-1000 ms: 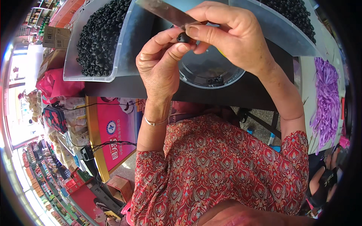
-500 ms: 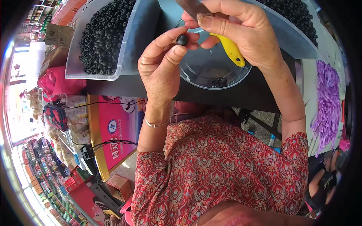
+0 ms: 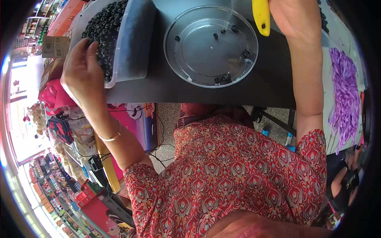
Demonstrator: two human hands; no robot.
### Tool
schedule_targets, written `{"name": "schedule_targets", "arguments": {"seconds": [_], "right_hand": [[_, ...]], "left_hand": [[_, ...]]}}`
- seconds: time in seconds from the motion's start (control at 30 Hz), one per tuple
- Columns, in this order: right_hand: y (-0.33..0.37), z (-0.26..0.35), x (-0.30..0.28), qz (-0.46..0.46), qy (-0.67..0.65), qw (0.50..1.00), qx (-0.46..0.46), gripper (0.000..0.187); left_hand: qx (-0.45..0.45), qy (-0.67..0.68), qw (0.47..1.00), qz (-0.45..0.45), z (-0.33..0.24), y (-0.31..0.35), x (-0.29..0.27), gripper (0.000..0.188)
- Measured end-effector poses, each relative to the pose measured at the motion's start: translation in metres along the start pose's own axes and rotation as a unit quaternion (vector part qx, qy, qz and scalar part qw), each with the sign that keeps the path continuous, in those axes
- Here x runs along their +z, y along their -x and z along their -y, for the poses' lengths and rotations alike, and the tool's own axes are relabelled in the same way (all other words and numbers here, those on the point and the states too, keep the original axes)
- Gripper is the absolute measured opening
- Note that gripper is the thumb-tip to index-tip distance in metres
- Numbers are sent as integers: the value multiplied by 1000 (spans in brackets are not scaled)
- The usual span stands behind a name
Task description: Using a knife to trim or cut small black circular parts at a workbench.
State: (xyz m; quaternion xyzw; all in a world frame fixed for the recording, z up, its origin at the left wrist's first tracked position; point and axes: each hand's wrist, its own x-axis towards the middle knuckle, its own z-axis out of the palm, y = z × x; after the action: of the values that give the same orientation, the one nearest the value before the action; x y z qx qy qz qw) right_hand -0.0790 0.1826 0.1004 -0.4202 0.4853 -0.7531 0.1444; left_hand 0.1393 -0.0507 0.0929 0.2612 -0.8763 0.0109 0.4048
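Note:
My left hand [image 3: 85,71] reaches over the clear plastic bin at the left, its thumb and fingers bent together just above the small round black bead-like pieces [image 3: 105,33] with holes. Whether a piece sits between those fingertips I cannot make out. At the upper right, my right hand [image 3: 297,18] is partly cut off by the picture's top edge. It grips a knife by the yellow handle [image 3: 260,18], whose blade is out of view. Between my hands lies a round clear shallow tray [image 3: 168,55] with several black bits scattered in it.
The left bin's wall [image 3: 133,47] stands on the dark table [image 3: 198,95]. More black pieces [image 3: 323,20] show behind my right arm. Purple strips [image 3: 344,99] hang at the right over a pale surface. Cardboard boxes [image 3: 55,47] and a pink bag [image 3: 55,93] are at the left.
My left hand, which pinched one black piece near the middle, has moved left to the bin. My right hand has drawn up and right with the knife, uncovering the tray.

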Motion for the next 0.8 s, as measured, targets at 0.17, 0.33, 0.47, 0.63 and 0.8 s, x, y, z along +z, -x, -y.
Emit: {"name": "schedule_targets", "arguments": {"seconds": [0.17,0.33,0.47,0.63,0.8], "right_hand": [[-7,-3,-9,13,-12,1000,2,19],[-9,-4,-15,19,-15,1000,-6,19],[-10,-3,-17,25,-39,999,-21,19],[-11,1,-23,17,-42,999,-28,19],[-15,0,-26,37,-60,996,-46,20]], "left_hand": [[135,-84,987,-17,-9,-7,15,23],[175,227,953,95,-81,17,55,13],[190,273,920,207,-114,29,100,10],[205,165,927,269,-143,28,149,22],[226,122,926,278,-152,28,173,33]]}}
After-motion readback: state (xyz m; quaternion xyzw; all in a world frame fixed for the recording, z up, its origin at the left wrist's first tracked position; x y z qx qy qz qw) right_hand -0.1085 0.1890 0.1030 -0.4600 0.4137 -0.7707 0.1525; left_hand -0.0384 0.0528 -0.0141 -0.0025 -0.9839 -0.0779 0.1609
